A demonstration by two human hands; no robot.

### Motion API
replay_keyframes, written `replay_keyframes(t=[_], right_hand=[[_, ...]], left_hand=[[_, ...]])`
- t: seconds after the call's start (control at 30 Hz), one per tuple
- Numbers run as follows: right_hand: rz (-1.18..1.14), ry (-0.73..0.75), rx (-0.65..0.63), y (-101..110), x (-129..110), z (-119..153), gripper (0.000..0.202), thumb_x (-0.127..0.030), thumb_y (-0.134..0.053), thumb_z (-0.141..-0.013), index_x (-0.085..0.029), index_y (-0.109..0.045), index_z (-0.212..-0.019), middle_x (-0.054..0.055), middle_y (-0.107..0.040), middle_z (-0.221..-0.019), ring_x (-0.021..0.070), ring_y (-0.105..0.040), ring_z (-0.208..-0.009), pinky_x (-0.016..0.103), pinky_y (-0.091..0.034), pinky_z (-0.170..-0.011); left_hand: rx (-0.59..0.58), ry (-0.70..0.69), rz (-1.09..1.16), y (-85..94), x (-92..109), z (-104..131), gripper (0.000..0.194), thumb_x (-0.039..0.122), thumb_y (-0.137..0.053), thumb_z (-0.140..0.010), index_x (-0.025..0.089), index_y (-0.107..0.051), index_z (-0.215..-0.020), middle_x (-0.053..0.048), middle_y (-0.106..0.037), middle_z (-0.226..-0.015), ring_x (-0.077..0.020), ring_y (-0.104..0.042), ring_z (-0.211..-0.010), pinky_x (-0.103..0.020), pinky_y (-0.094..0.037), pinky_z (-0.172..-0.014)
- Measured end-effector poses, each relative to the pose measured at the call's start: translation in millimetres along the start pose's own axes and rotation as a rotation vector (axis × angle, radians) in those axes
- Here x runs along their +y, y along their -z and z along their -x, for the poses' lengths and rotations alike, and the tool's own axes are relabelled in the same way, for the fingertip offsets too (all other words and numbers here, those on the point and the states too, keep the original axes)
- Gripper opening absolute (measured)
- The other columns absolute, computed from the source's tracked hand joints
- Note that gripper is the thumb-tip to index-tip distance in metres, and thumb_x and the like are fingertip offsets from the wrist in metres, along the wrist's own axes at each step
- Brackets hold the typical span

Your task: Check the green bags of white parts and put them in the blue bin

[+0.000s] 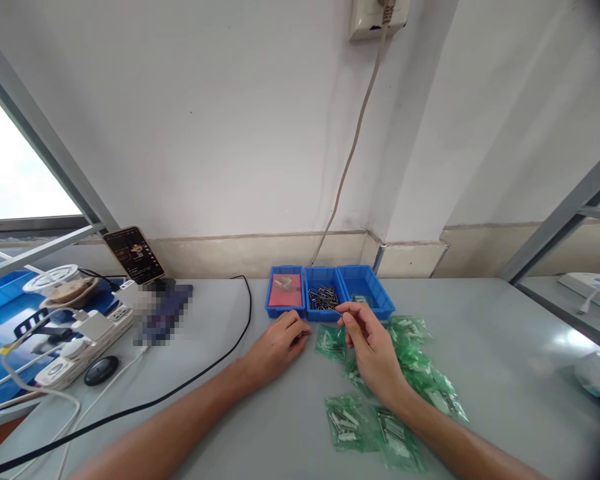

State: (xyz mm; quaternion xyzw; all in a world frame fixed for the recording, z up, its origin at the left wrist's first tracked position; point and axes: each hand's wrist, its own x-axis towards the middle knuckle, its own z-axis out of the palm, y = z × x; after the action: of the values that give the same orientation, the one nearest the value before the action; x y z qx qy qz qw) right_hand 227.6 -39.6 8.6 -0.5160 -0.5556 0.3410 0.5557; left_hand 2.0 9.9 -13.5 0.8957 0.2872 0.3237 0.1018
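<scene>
Grey tabletop [280,433] carries screws [323,298] in blue bin [325,316]; right fingers [356,320] pinch small piece [338,311] nearby, better lightly and steadily. Left fingers [291,321] curl; whether they grasp something, I cannot tell.

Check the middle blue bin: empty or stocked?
Stocked, not empty: in the middle blue bin, a loose heap of metal screws lies toward the near end. Exact count: cannot tell.

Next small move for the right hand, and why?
Probably bring the right hand across to the left hand: its fingertips seem to pinch a thin piece by the front rim of the screw bin, and the left hand rests close by on the table, fingers curled.
</scene>
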Motion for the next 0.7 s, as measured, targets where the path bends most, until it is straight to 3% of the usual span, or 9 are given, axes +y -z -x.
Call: replay_keyframes(t=[0.5,0.7], right_hand=[[-0.018,-0.016,-0.022,-0.5,1.8,2.2,0.033,-0.055,-0.054,-0.104,-0.028,-0.067,-0.116,0.002,-0.064,-0.089,0.019,-0.055,-0.066,0.031,-0.049,-0.059],[0.049,0.048,-0.014,0.9,-1.1,0.0,0.035,-0.051,-0.049,-0.107,-0.029,-0.072,-0.119,0.003,-0.059,-0.088,0.0191,-0.052,-0.066,0.031,-0.047,-0.06]], left_hand=[[0.028,0.048,0.0,7.1,8.7,-0.1,0.01,0.016,-0.049,-0.105,0.02,-0.059,-0.106,-0.004,-0.063,-0.095,-0.0183,-0.06,-0.088,-0.03,-0.051,-0.084],[0.027,0.1,0.047,6.2,7.1,1.0,0.01,0.014,-0.051,-0.102,0.021,-0.056,-0.107,-0.003,-0.061,-0.096,-0.0177,-0.061,-0.089,-0.028,-0.051,-0.084]])
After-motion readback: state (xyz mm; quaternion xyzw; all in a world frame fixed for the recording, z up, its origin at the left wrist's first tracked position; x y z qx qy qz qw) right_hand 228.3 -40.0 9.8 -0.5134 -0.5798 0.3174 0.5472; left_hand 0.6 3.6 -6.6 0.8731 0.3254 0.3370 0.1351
